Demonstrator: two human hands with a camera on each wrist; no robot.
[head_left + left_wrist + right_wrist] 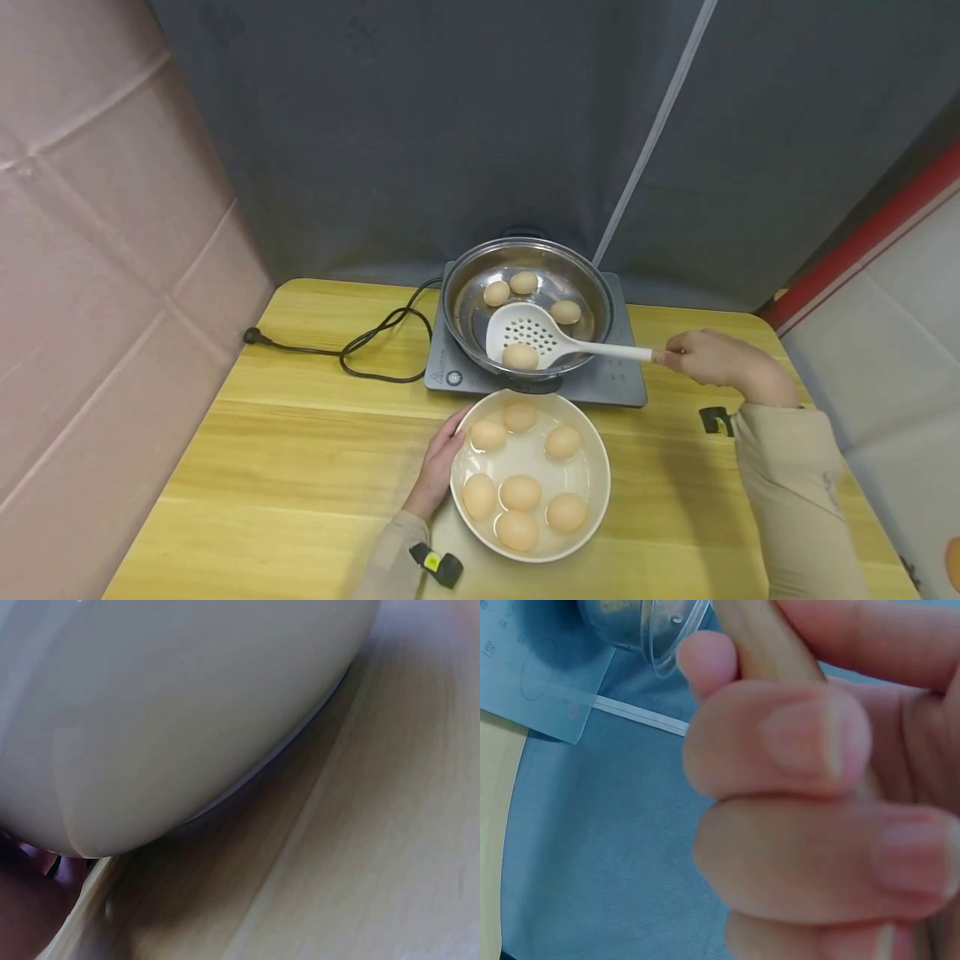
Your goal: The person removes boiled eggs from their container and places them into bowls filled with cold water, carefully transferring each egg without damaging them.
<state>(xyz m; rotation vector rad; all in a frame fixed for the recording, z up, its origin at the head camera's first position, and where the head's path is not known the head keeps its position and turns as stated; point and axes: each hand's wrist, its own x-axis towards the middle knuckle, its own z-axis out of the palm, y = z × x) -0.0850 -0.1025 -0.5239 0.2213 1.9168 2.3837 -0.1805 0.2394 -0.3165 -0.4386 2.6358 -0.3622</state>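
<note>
My right hand (pixel 708 357) grips the wooden end of a white slotted skimmer (pixel 615 351), and its curled fingers (pixel 772 742) fill the right wrist view. The skimmer's head lies over the near part of a steel pot (pixel 603 287), with one egg (pixel 521 357) on it. Three other eggs (pixel 566 312) lie in the pot behind the skimmer. At the front, my left hand (pixel 438 467) holds the left side of a white bowl (pixel 605 483), thumb at the rim. Several eggs (pixel 521 492) sit in clear liquid inside it. The bowl's outer wall (pixel 172 712) largely fills the left wrist view.
Beneath the pot is a grey induction cooktop (pixel 630 387), just behind the bowl. Its black cord (pixel 367 337) loops left across the wooden table (pixel 300 475) to a plug (pixel 253 336). A dark grey panel (pixel 420 125) stands behind the table.
</note>
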